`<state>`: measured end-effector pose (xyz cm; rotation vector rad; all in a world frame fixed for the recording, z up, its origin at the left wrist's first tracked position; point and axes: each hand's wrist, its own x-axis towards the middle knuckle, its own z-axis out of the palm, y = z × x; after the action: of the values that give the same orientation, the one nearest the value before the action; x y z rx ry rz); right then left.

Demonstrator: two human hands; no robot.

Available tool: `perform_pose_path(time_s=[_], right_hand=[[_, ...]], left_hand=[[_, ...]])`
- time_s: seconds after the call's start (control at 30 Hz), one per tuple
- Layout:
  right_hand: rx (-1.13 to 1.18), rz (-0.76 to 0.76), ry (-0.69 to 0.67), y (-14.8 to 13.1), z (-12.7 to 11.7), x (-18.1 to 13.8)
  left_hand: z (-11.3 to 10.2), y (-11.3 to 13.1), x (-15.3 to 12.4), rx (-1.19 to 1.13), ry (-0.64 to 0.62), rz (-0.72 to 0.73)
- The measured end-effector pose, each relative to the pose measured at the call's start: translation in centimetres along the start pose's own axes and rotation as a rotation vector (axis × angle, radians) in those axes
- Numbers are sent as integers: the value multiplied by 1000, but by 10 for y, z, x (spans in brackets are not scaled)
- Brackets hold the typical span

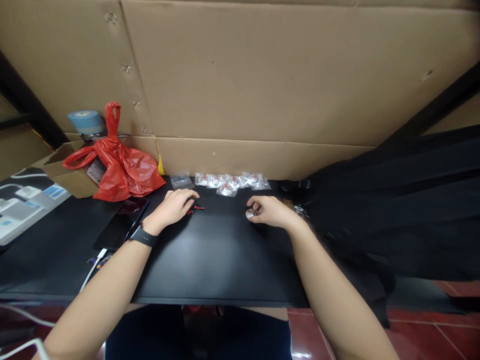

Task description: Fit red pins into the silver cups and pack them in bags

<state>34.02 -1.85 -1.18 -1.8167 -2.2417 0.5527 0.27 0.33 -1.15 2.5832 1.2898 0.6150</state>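
Observation:
Between the thumb and fingers of my right hand [270, 210] is a small round silvery disc [251, 213], held just over the black tabletop [221, 255] or touching it. My left hand [175, 206], with a dark watch on the wrist, rests low over the table, fingers slightly bent and apart from the thumb. Beside its fingertips lie small red pieces [198, 207], partly covered by the hand. Behind both hands, clear plastic packets [227, 188] with silvery round items and red bits form a row along the cardboard.
At the left stand a red plastic bag [125, 170], a cardboard box [75, 175] and a blue-lidded container [87, 122]. A dark phone [122, 222] with a white cable and a power strip [26, 210] lie nearer. Black cloth [397, 210] hangs at the right.

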Motion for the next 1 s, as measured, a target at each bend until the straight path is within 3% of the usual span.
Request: perform_pose_path(time_s=[0.23, 0.37, 0.57, 0.77, 1.0], right_hand=[[-115, -41, 43, -11, 2, -4], [-97, -75, 45, -4, 0, -7], [-24, -104, -72, 3, -5, -7], [-109, -130, -43, -17, -2, -9], [-272, -77, 33, -43, 12, -9]], left_hand=[[-15, -24, -7, -54, -189, 55], [-7, -22, -6, -25, -162, 39], [-9, -9, -6, -82, -110, 2], [-14, 14, -4, -97, -28, 44], [2, 28, -1, -96, 50, 136]])
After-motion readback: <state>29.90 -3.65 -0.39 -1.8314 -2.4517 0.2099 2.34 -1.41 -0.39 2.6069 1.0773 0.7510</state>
